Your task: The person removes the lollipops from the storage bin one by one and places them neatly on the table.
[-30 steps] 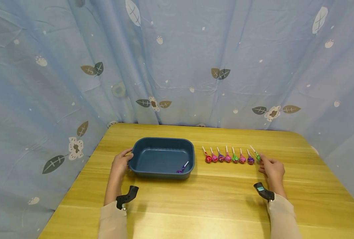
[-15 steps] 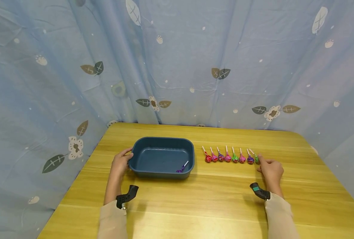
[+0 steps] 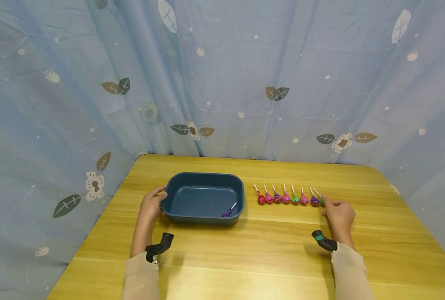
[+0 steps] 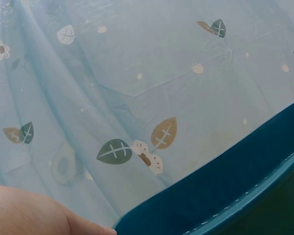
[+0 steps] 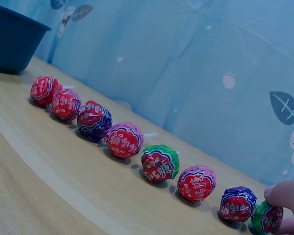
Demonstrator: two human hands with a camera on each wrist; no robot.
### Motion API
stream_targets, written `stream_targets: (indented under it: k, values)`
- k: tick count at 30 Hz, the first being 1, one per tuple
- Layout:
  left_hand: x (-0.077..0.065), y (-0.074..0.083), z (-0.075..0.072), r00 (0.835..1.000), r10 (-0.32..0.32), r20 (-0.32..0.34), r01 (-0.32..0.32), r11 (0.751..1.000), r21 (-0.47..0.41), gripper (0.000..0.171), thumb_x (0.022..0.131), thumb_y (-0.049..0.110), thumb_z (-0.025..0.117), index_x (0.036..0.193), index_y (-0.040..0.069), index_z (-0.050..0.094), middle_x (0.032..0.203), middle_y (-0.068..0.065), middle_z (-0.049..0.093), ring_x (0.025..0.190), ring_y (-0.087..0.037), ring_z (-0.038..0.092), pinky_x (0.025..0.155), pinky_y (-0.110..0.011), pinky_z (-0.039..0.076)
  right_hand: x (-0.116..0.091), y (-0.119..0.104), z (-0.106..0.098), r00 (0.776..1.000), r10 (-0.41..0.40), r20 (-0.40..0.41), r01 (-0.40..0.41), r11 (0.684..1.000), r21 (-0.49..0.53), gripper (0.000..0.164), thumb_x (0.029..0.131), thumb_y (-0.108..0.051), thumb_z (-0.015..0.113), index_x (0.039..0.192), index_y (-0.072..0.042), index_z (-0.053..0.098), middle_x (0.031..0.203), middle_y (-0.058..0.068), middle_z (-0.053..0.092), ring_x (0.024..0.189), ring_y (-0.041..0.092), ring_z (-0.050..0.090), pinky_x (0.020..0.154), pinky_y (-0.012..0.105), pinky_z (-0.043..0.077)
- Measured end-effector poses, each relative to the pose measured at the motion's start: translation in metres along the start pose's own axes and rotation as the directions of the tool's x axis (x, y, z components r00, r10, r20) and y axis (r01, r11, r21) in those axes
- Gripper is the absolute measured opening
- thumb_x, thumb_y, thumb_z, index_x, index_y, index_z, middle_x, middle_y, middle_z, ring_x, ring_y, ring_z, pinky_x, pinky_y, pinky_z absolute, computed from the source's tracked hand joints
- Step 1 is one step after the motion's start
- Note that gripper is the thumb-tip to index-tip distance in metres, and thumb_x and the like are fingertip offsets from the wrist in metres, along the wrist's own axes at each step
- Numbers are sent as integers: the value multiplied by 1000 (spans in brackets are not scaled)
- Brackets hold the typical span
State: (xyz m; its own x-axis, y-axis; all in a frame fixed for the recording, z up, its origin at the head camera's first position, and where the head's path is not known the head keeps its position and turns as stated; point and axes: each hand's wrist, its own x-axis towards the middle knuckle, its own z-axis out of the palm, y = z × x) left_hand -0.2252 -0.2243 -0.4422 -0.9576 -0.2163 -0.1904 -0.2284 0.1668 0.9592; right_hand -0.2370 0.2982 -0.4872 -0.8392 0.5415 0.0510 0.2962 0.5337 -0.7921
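Observation:
My left hand (image 3: pixel 151 205) holds the left rim of a dark blue plastic basin (image 3: pixel 196 200), thumb over the edge; its other fingers are mostly hidden. A purple-wrapped lollipop (image 3: pixel 228 211) lies in the basin's front right corner. On the right, my right hand (image 3: pixel 340 214) pinches a green-wrapped lollipop (image 5: pixel 267 218) between thumb and finger at the right end of a row. Its white stick tilts toward the back left. Right beside it, seemingly touching, is a purple lollipop (image 5: pixel 237 204) in the right wrist view.
Several more lollipops continue the row leftward, among them a pink one (image 3: pixel 304 200), another green one (image 3: pixel 295 199) and a red one (image 3: pixel 261 199) nearest the basin. A wooden table (image 3: pixel 222 258) carries everything. Behind it hangs a blue patterned curtain (image 3: pixel 230 75).
My right hand has moved slightly left with the green lollipop, closing the gap to the purple one. The left hand and basin stay in place.

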Motion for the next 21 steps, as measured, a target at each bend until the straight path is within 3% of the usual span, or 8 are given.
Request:
stream_targets:
  k: [9, 15, 21]
  values:
    - [0, 0, 0, 1000, 5, -3, -5, 1000, 7, 43, 104, 13, 43, 146, 4, 42, 131, -28, 50, 105, -38, 58, 72, -34, 49, 2, 0, 1, 1000, 3, 8, -3, 1000, -6, 63, 92, -46, 59, 109, 15, 65, 58, 9, 66, 47, 9, 58, 66, 36, 43]
    - [-1, 0, 1, 1000, 1, -8, -1, 1000, 4, 43, 104, 14, 43, 145, 4, 43, 130, -28, 51, 100, -34, 59, 70, -33, 48, 4, 1, 1, 999, 29, 13, -29, 999, 12, 64, 91, -47, 60, 112, 13, 65, 66, 11, 67, 46, 8, 60, 55, 22, 40]
    - [0, 1, 0, 1000, 5, -11, -5, 1000, 4, 42, 104, 14, 43, 145, 4, 43, 128, -28, 53, 91, -27, 62, 68, -33, 47, 4, -1, -1, 997, 58, 44, -62, 993, 96, 66, 91, -47, 60, 118, 13, 60, 81, 18, 68, 49, 9, 63, 49, 19, 44]
